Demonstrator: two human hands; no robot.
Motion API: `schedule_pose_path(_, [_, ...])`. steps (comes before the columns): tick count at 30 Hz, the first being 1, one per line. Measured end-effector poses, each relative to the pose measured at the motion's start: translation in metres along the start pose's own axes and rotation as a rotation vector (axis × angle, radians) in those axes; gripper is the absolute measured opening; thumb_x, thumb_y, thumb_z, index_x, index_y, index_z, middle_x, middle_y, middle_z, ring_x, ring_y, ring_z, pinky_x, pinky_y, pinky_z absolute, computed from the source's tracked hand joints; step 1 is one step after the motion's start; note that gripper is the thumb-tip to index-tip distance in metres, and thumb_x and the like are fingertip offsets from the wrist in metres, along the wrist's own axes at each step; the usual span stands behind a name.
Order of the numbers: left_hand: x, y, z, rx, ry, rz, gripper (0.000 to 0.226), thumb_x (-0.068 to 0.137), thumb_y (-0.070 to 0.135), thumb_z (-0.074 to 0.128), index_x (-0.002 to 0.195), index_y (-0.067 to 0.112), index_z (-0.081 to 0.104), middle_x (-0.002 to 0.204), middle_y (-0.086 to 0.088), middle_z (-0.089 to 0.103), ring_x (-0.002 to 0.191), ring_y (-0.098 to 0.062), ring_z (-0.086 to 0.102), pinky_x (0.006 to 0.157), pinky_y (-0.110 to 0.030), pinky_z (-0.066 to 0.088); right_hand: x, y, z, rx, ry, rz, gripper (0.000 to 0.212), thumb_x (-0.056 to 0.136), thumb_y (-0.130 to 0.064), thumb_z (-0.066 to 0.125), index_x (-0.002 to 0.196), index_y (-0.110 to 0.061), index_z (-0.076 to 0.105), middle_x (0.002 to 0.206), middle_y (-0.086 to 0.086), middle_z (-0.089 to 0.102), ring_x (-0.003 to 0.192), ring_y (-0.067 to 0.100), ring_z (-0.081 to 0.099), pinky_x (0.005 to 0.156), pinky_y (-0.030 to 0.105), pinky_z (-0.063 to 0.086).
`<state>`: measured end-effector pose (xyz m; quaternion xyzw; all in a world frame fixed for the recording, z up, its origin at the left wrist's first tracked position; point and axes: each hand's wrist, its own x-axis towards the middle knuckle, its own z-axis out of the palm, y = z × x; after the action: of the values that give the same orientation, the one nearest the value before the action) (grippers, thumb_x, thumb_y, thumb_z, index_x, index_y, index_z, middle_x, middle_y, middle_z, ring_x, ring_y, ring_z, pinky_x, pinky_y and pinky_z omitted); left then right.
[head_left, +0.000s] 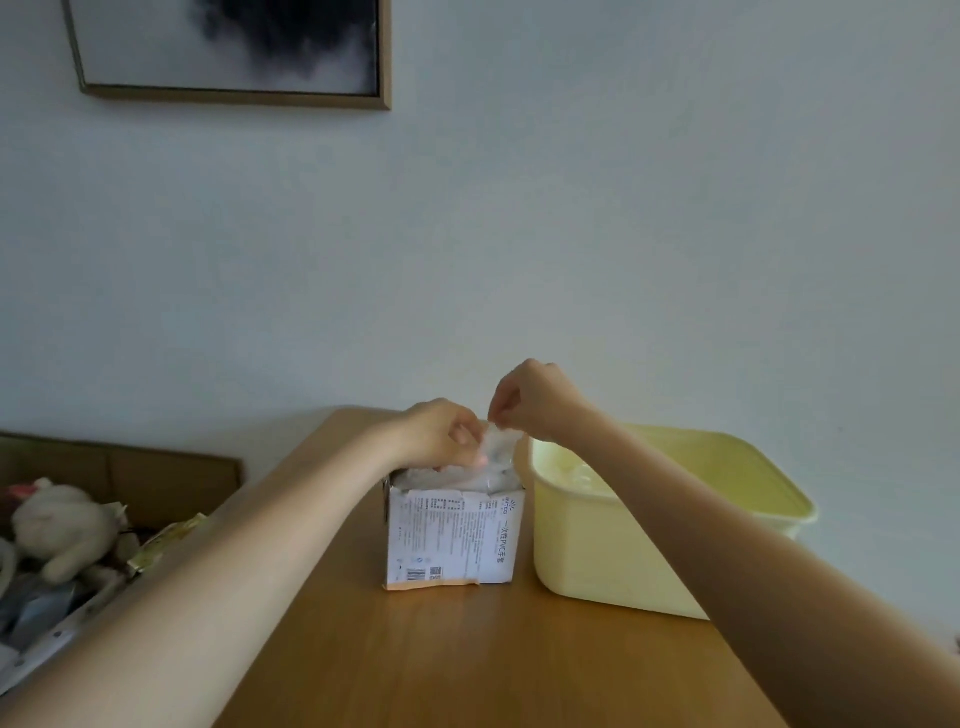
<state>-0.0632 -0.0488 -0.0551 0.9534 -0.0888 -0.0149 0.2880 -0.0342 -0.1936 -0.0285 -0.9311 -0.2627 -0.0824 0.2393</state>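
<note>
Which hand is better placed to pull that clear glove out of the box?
Right: the right hand pinches the glove from above; the left hand holds it low at the glove box opening.

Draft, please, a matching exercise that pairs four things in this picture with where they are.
Things: 1 clear glove; 2 glove box; 3 yellow tub; 4 plush toy.
Places: A in the carton left of the table; B pinched by left hand and right hand; C on the table, right of the box; D on the table, left of the tub.
Pairs: 1-B; 2-D; 3-C; 4-A.
</note>
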Motion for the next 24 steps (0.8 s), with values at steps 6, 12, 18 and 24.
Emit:
schedule_pose_path(6, [0.005, 0.002, 0.002, 0.011, 0.167, -0.001, 0.017, 0.086, 0.025, 0.064, 0.085, 0.009, 0.07, 0.071, 0.0, 0.062, 0.061, -0.011, 0.051, 0.062, -0.024, 0.042, -0.005, -0.01, -0.008, 0.154, 0.062, -0.041, 0.021, 0.084, 0.004, 0.049, 0.091, -0.002, 0.068, 0.065, -0.012, 0.052, 0.059, 0.004, 0.049, 0.061, 0.016, 0.043])
schedule_pose_path(12, [0.0, -0.011, -0.006, -0.096, 0.177, -0.069, 0.027, 0.089, 0.025, 0.063, 0.065, 0.013, 0.064, 0.056, 0.0, 0.056, 0.047, -0.009, 0.05, 0.046, -0.013, 0.04, -0.01, -0.007, 0.004, 0.553, -0.091, 0.173, 0.008, 0.093, -0.005, 0.049, 0.097, -0.01, 0.045, 0.079, 0.006, 0.059, 0.078, 0.028, 0.063, 0.089, 0.043, 0.053])
schedule_pose_path(18, [-0.006, -0.007, -0.01, -0.123, 0.218, -0.02, 0.021, 0.089, 0.025, 0.063, 0.089, 0.006, 0.073, 0.069, -0.005, 0.063, 0.054, -0.014, 0.055, 0.058, -0.021, 0.046, -0.012, -0.007, 0.02, 0.298, -0.237, 0.12, 0.035, 0.089, -0.025, 0.062, 0.113, -0.002, 0.053, 0.108, 0.02, 0.066, 0.091, 0.028, 0.062, 0.094, 0.043, 0.049])
schedule_pose_path(24, [-0.002, -0.014, -0.014, -0.297, 0.298, -0.047, 0.017, 0.088, 0.012, 0.061, 0.082, 0.001, 0.073, 0.079, -0.01, 0.064, 0.063, -0.014, 0.056, 0.059, -0.017, 0.05, -0.014, -0.015, 0.029, 0.086, -0.368, 0.057, 0.025, 0.088, -0.027, 0.061, 0.096, -0.003, 0.063, 0.089, 0.008, 0.067, 0.078, 0.021, 0.066, 0.076, 0.026, 0.05])
